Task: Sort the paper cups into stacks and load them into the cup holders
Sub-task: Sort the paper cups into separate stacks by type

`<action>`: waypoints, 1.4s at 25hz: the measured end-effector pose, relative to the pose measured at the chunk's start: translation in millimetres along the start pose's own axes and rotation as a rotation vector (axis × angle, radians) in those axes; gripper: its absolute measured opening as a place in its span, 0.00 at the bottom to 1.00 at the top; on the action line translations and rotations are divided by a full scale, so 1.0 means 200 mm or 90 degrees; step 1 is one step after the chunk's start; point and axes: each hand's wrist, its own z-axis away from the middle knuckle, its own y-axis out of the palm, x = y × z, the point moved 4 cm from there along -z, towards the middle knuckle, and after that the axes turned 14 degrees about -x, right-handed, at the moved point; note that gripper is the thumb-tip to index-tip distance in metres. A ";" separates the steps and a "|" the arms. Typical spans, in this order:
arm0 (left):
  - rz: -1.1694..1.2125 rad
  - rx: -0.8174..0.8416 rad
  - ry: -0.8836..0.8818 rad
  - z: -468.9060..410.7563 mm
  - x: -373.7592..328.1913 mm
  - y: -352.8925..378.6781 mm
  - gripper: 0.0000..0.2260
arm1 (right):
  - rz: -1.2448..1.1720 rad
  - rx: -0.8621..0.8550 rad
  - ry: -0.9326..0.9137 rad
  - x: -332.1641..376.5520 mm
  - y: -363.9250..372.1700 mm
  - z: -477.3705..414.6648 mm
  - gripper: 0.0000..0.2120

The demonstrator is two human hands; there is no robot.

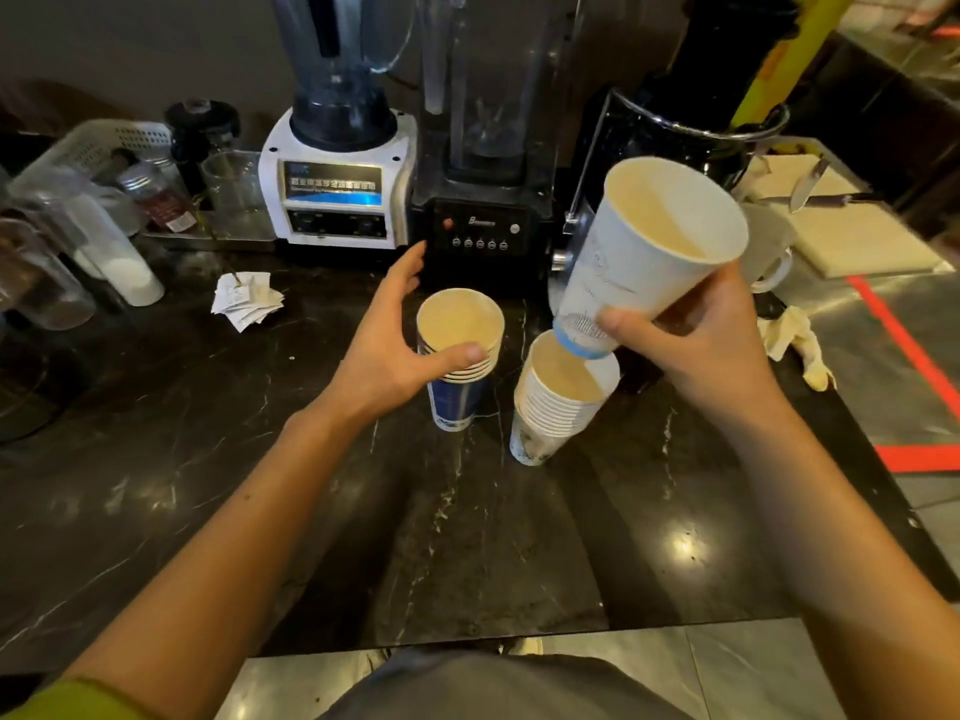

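Observation:
Two stacks of paper cups stand on the dark marble counter [363, 511]. My left hand [384, 345] grips the blue stack [460, 366] around its rims, thumb in front and fingers behind. To its right is a taller white stack [558, 402], leaning slightly. My right hand [691, 340] holds a single large white cup [649, 252] near its base, tilted, with its bottom just above the mouth of the white stack. No cup holder shows in the frame.
Behind the stacks stand a white blender [337, 174], a black blender [483, 189] and a black juicer [685, 122]. Jars and a glass [236, 192] crowd the back left. Crumpled receipts [247, 301] lie left of my hand; a cutting board with a knife [852, 226] sits at right.

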 end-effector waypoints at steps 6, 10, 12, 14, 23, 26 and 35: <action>-0.040 0.031 -0.048 0.00 0.24 0.14 0.59 | 0.097 0.121 0.089 -0.29 0.06 0.18 0.43; -0.006 0.025 -0.042 -0.01 0.29 0.16 0.58 | 0.109 0.179 0.119 -0.41 0.10 0.24 0.41; 0.003 0.025 -0.038 -0.01 0.31 0.17 0.58 | 0.101 0.197 0.142 -0.46 0.10 0.27 0.43; 0.008 0.027 -0.048 0.00 0.34 0.18 0.58 | 0.085 0.197 0.175 -0.53 0.12 0.30 0.47; -0.023 -0.002 -0.093 0.05 0.44 0.22 0.43 | 0.067 0.099 0.225 -0.72 0.27 0.41 0.50; -0.019 -0.015 -0.106 0.06 0.43 0.20 0.42 | 0.061 0.053 0.215 -0.73 0.29 0.42 0.47; 0.014 0.049 -0.031 0.06 0.16 0.30 0.44 | 0.020 -0.189 0.214 -0.49 0.01 0.50 0.44</action>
